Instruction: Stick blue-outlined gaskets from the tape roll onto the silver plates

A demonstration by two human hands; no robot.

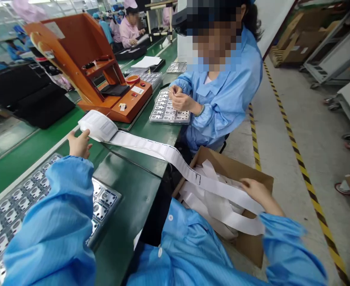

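On the green bench stands a roll of white labels (99, 126), and its strip (160, 150) runs right, over the bench edge and down to a cardboard box. My left hand (79, 144) is at the roll's near left side, fingers apart; its fingertips are against or very close to the roll. Over the box, my right hand (256, 192) pinches the backing strip, and its fingertips are partly hidden. Loops of loose white strip (219, 206) fill the box below that hand. Under my left forearm lies a clear tray (23, 200) of small metallic square parts.
An orange press-like machine (103, 71) stands behind the roll. To the right of it a co-worker in blue (222, 95) handles something small above another parts tray (169, 109). The open cardboard box (237, 163) sits beside the bench edge. A thin black cable (133, 162) crosses the bench.
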